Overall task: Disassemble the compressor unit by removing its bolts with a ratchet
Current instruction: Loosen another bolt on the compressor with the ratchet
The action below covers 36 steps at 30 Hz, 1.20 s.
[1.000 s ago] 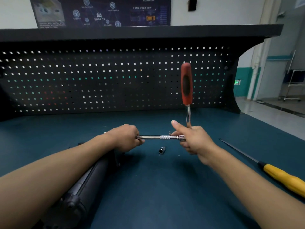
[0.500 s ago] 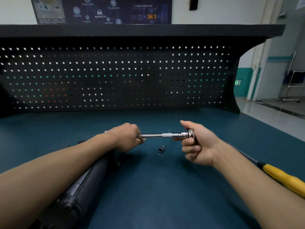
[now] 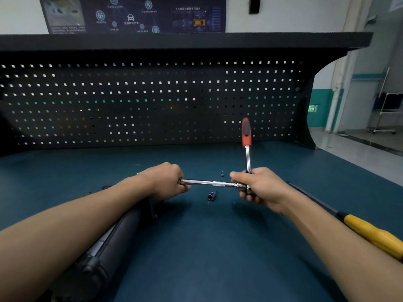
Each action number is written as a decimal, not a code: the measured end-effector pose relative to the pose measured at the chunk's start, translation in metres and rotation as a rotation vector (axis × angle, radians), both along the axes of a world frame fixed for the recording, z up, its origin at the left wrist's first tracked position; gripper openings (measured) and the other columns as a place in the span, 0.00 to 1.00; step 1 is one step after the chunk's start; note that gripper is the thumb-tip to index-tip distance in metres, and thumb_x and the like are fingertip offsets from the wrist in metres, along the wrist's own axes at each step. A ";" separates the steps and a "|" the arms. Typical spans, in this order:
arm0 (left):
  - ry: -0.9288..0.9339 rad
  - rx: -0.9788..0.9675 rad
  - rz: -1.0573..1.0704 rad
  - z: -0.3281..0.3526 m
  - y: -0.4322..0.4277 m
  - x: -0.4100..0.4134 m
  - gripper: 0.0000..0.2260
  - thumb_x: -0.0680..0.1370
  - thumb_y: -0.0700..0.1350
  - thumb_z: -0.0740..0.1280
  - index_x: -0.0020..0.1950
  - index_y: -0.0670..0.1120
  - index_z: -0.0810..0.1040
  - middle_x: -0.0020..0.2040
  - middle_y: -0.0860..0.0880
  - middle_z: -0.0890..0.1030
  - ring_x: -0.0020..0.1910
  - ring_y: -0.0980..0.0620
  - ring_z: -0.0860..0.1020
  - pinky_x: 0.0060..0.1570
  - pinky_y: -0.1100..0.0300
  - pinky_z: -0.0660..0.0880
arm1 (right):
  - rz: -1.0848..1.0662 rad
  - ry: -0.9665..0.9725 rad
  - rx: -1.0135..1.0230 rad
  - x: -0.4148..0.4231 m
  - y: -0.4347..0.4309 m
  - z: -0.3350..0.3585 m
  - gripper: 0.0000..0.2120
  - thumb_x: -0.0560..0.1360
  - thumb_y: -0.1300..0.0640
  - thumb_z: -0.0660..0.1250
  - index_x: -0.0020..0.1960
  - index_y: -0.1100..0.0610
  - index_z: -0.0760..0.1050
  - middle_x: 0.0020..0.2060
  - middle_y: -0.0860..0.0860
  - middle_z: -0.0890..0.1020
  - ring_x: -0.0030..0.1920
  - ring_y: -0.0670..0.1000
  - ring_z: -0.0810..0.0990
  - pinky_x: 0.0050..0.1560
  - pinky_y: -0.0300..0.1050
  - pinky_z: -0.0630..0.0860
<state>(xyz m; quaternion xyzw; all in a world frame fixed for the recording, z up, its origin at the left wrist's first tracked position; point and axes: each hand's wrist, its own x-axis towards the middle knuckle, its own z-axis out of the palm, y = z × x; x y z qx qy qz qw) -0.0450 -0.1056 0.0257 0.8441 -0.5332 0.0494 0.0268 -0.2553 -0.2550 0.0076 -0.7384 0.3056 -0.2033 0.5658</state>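
Two hands are working one tool here. The left hand [image 3: 165, 182] is curling tight round the left end of the chrome extension bar [image 3: 209, 183], and the right hand [image 3: 261, 188] is closing its fingers on the head of the ratchet [image 3: 247, 153] at the bar's right end. The ratchet's red handle is standing up and away from the bar, towards the pegboard [image 3: 152, 101].

The compressor unit [image 3: 104, 249], a dark cylinder, is lying on the blue bench top [image 3: 207, 247] and running from the bar's left end down towards the lower left corner. The left forearm is crossing over it, and the left fist is covering the spot where bar meets compressor, so I cannot tell what the bar is seated on.

A loose socket [image 3: 212, 196] is lying just on the near side of the bar, under its middle. A small bolt [image 3: 222, 173] is sitting just on the far side of the bar, close to the right thumb. Well off to the right of the bar, a yellow-handled screwdriver [image 3: 370, 232] is lying slantwise, with the right forearm hiding part of its shaft.
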 end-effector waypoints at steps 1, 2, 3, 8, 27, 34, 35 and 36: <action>-0.001 -0.001 0.000 0.000 0.000 0.000 0.22 0.78 0.60 0.64 0.32 0.46 0.70 0.32 0.50 0.74 0.35 0.47 0.74 0.29 0.58 0.64 | -0.011 -0.053 -0.069 0.001 0.000 -0.002 0.12 0.77 0.49 0.72 0.41 0.56 0.78 0.27 0.50 0.78 0.24 0.45 0.74 0.23 0.36 0.67; 0.001 -0.002 -0.002 0.000 0.000 0.000 0.22 0.78 0.60 0.64 0.32 0.46 0.70 0.31 0.50 0.74 0.35 0.48 0.74 0.29 0.58 0.64 | -0.025 -0.107 -0.136 0.002 0.000 -0.003 0.11 0.76 0.50 0.73 0.41 0.56 0.79 0.28 0.50 0.79 0.25 0.46 0.76 0.25 0.37 0.70; 0.005 -0.003 -0.006 0.001 0.000 0.000 0.22 0.78 0.60 0.64 0.32 0.46 0.70 0.31 0.50 0.74 0.34 0.48 0.73 0.29 0.58 0.64 | -0.036 -0.151 -0.206 0.002 -0.001 -0.005 0.10 0.76 0.51 0.74 0.41 0.56 0.80 0.28 0.49 0.79 0.27 0.46 0.78 0.28 0.38 0.72; 0.022 -0.007 -0.012 0.001 0.000 0.001 0.21 0.78 0.59 0.64 0.32 0.46 0.71 0.30 0.50 0.74 0.34 0.49 0.73 0.31 0.57 0.65 | -0.035 -0.265 -0.546 0.005 -0.005 -0.012 0.07 0.75 0.53 0.75 0.38 0.52 0.83 0.31 0.58 0.78 0.31 0.46 0.72 0.35 0.42 0.69; 0.013 0.046 0.001 0.003 0.000 0.002 0.20 0.80 0.58 0.62 0.34 0.46 0.70 0.31 0.50 0.74 0.32 0.50 0.72 0.29 0.58 0.63 | 0.072 -0.008 -0.850 0.002 -0.006 -0.015 0.11 0.77 0.53 0.69 0.44 0.63 0.80 0.34 0.58 0.79 0.33 0.52 0.68 0.37 0.55 0.75; 0.000 0.032 -0.002 0.003 0.001 0.002 0.20 0.80 0.58 0.62 0.33 0.46 0.69 0.31 0.50 0.73 0.31 0.51 0.70 0.29 0.58 0.62 | -0.013 -0.016 -0.458 0.002 0.014 0.006 0.33 0.78 0.34 0.61 0.35 0.64 0.77 0.23 0.51 0.74 0.22 0.47 0.67 0.25 0.37 0.65; -0.002 0.032 0.000 0.003 0.001 0.002 0.20 0.80 0.58 0.62 0.33 0.46 0.69 0.31 0.50 0.73 0.31 0.51 0.70 0.28 0.58 0.62 | -0.011 -0.003 -0.352 0.002 0.014 0.007 0.31 0.78 0.33 0.60 0.39 0.61 0.81 0.23 0.51 0.76 0.21 0.46 0.68 0.22 0.36 0.64; -0.004 0.031 0.001 0.002 0.001 0.002 0.20 0.80 0.58 0.62 0.33 0.46 0.70 0.31 0.50 0.74 0.31 0.51 0.71 0.28 0.58 0.62 | -0.007 0.001 -0.246 0.002 0.014 0.007 0.31 0.78 0.32 0.59 0.43 0.60 0.82 0.23 0.52 0.76 0.19 0.47 0.67 0.21 0.36 0.62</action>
